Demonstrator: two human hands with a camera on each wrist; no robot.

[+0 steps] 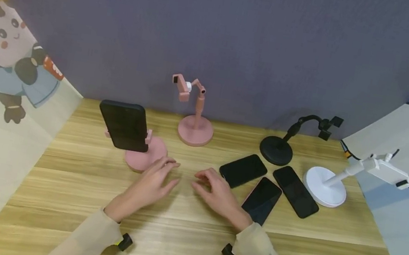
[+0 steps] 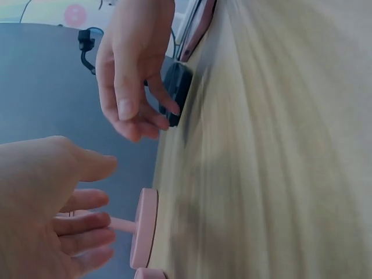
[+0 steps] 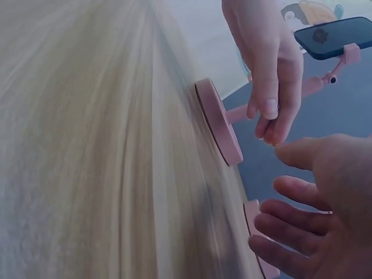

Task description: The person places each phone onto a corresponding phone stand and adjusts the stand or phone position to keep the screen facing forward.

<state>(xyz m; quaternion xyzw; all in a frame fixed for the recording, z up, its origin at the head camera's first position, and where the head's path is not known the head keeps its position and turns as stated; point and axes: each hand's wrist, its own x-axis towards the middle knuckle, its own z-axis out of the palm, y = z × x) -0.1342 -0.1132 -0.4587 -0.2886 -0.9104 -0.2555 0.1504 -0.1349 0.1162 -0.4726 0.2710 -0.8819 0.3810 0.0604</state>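
My left hand (image 1: 147, 185) hovers low over the wooden table, fingers relaxed and holding nothing. Just beyond its fingertips is the round base of a pink phone stand (image 1: 157, 149), which carries a black phone (image 1: 124, 126) in its clamp. Facing it across a small gap, my right hand (image 1: 219, 196) is also empty, with loosely bent fingers. Close to the right hand lie three dark phones: one behind it (image 1: 243, 170), one beside its wrist (image 1: 263, 199), partly covered by the sleeve, and one farther right (image 1: 296, 192). Both wrist views show the two hands apart.
Another pink stand (image 1: 195, 133), its clamp unfilled, stands at the back middle. A black stand (image 1: 276, 151) and a white stand (image 1: 325, 189) are at the right. A grey partition (image 1: 219, 36) closes off the back, with cartoon-printed panels on both sides.
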